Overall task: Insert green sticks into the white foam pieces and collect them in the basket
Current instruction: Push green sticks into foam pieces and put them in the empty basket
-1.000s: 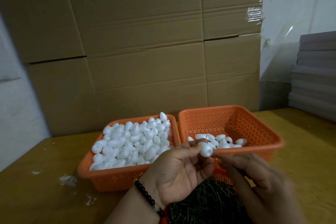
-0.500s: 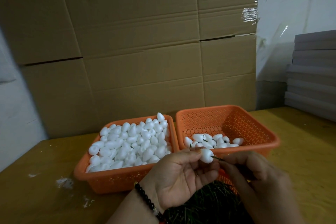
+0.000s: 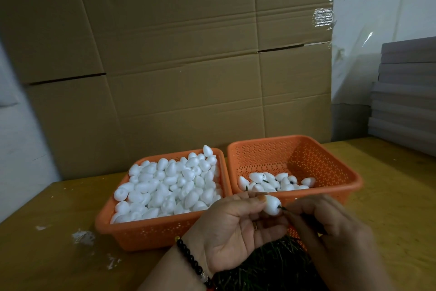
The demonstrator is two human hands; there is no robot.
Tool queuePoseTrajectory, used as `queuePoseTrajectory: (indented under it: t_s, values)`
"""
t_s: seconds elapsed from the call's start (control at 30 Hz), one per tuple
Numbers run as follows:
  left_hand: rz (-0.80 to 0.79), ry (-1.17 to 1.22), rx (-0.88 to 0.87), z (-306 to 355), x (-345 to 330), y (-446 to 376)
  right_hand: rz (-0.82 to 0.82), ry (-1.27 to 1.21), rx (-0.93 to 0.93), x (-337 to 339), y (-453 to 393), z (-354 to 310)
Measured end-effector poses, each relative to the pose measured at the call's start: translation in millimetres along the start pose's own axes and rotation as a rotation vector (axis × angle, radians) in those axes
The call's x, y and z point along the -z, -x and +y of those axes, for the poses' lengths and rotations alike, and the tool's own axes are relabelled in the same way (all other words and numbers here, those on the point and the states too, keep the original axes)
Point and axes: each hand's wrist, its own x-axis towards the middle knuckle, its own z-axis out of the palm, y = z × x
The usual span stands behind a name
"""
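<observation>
Head cam looking down at the tabletop (image 3: 389, 196): two orange baskets side by side, just about touching. The left basket (image 3: 151, 231) is heaped with plain white foam pieces (image 3: 169, 187), way too many to count. The right basket (image 3: 335, 177) holds a small batch of finished pieces (image 3: 273, 183) with sticks in them, maybe a dozen, hard to tell since they overlap. The left hand (image 3: 233, 227), with a black bead bracelet (image 3: 191, 260) on the wrist, pinches one foam piece (image 3: 272, 204) between thumb and fingers, in front of the right basket's near rim. The right hand (image 3: 330, 229) has its fingers curled around one green stick (image 3: 284, 208), its tip sitting in the foam. A dark pile of green sticks (image 3: 269, 267) sits under both hands. Compared to half a second ago the stick looks pushed further in, and the hands are closer together. White crumbs (image 3: 82, 236) lie on the wood at left.
</observation>
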Motion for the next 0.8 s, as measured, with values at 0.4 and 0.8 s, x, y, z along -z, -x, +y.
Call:
queuePoseTrajectory:
  t_s: [0.4,0.8]
  values:
    - [0.027,-0.002,-0.029,-2.3,-3.8,0.5,-0.021,-0.025,0.012,1.1,-4.2,-2.1]
    - [0.007,0.008,-0.028,-3.1,-5.7,0.8,-0.012,-0.008,0.012,0.4,-4.0,-0.7]
